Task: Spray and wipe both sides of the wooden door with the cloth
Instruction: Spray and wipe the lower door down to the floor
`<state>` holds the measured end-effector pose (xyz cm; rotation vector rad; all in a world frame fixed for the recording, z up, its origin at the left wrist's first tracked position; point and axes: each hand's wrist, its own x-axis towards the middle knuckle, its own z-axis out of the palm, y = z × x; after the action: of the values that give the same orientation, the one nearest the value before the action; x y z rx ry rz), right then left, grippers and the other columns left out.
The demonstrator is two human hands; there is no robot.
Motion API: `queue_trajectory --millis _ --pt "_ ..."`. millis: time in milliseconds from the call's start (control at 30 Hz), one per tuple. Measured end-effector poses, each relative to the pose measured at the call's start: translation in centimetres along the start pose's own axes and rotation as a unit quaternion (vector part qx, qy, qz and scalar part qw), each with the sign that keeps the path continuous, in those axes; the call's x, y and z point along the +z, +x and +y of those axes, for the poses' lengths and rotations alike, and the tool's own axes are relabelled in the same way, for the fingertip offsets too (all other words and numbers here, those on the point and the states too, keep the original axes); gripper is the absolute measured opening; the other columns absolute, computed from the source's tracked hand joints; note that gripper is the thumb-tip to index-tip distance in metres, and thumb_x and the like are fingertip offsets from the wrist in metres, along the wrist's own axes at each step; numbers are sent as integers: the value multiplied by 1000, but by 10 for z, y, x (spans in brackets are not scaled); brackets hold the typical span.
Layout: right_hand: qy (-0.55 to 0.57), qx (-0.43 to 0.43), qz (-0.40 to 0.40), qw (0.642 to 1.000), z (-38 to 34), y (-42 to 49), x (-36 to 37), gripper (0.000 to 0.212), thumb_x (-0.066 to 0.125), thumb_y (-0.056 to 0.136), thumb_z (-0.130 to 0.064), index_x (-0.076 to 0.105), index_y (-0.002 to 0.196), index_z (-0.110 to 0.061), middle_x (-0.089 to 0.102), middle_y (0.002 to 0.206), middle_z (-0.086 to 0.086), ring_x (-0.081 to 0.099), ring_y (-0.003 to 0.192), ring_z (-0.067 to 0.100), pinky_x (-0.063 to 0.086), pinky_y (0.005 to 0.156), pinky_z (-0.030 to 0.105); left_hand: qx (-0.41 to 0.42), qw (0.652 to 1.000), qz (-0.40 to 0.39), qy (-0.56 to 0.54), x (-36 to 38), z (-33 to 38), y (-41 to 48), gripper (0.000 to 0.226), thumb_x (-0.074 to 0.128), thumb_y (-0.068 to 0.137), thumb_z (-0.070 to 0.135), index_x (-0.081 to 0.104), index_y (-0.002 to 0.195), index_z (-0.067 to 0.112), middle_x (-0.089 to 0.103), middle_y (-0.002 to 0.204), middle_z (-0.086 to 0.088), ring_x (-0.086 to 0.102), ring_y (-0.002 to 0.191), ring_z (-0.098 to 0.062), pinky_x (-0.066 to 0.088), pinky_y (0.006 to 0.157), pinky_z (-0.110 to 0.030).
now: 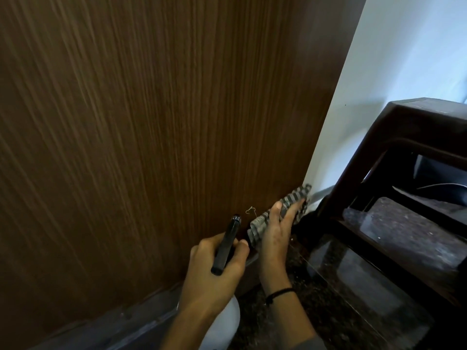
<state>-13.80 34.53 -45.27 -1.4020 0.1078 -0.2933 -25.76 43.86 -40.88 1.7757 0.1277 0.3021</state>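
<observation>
Down low, I am wiping the wooden door.
My right hand is pressing the cloth flat, fingers straight; my left hand is gripping the spray bottle.

Right hand presses cloth on door; left hand grips sprayer.

I watched through one wide-angle camera worn on the head, facing forward and steeply down, very close to the lower wooden door, frame tilted.
</observation>
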Motion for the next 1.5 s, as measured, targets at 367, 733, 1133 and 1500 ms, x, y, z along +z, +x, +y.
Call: queue_trajectory --millis 367,733,1133,1500 --pt "165 229 58 958 64 -23 -76 56 42 109 -20 23 159 -38 51 140 2 59 110 18 51 86 38 -46 995 -79 26 18 -36 0 34 66 97 22 58 75 -2 48 51 -5 49 49 -22 47 53 -47" --pt "124 129 30 983 52 -31 -65 59 48 107 -27 22 159 -39 41 156 -5 49 136 18 41 113 45 -196 979 -9 48 36 -54 2 27 70 87 33 68 72 11 71 66 -12 57 41 -15 48 45 -28" --pt "15 7 75 997 110 7 -3 73 27 103 -62 -3 162 -30 8 170 -2 18 154 15 18 126 43 -132 990 -28 31 -2 -50 -15 35 65 97 20 67 69 0 69 65 -20 46 29 -12 39 39 -25" --pt "68 318 33 945 259 35 -49 75 38 96 -65 18 160 -32 44 155 7 53 131 31 41 113 54 -95 993 -45 56 0 -42 -16 43 62 99 23 62 71 -10 63 66 -33 45 33 -24 44 40 -39"
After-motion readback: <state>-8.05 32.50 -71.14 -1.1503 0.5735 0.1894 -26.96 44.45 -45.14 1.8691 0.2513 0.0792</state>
